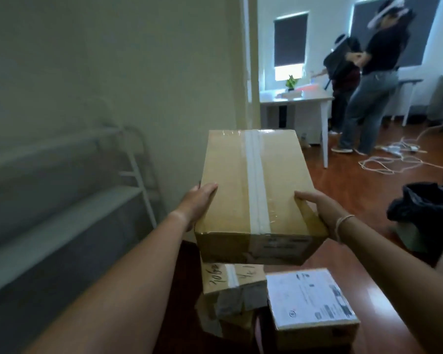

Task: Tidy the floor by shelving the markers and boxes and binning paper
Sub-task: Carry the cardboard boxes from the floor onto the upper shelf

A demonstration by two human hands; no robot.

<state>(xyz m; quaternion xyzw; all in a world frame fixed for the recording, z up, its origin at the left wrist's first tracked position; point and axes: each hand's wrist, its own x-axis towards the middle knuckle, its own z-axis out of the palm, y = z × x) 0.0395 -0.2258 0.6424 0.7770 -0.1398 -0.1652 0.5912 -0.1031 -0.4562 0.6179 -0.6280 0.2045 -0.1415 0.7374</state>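
We hold a taped cardboard box point(256, 190) in the air over the wooden floor point(368, 238), its long axis running away from us, tape strip along that axis, top face up. Our left hand point(198, 203) presses the left side with the thumb laid over the top edge; our right hand point(317, 204) clasps the right side, thumb on top. Both are spread to the box's width. Below lie a handwritten box point(230, 279) and a labelled box point(309, 300). A white shelf rack point(69, 215) stands at left.
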